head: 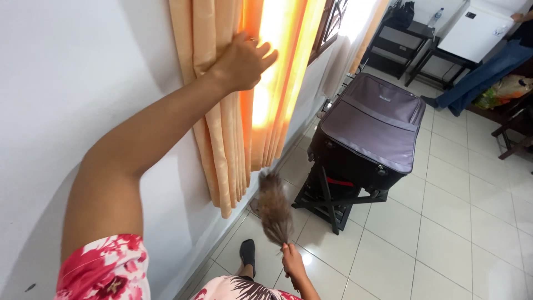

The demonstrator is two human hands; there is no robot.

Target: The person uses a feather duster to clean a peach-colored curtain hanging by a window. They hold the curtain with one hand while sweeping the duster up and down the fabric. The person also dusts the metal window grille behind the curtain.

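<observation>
My left hand (242, 60) is raised high and presses into the folds of an orange curtain (222, 128) that hangs against the white wall, gripping a bunch of its pleats. Bright light glows through the curtain right of the hand. My right hand (291, 259) is down near my waist and grips the handle of a brown feather duster (273, 206), whose feathers point up toward the curtain's lower edge. My foot in a dark sock (247, 255) stands on the tiled floor below.
A purple-grey suitcase (372, 125) lies on a black folding luggage rack (333, 197) just right of the curtain. Another person's leg in jeans (477, 78) shows at the top right, beside a black shelf (402, 39) and a white appliance (477, 28). White floor tiles (444, 233) spread to the right.
</observation>
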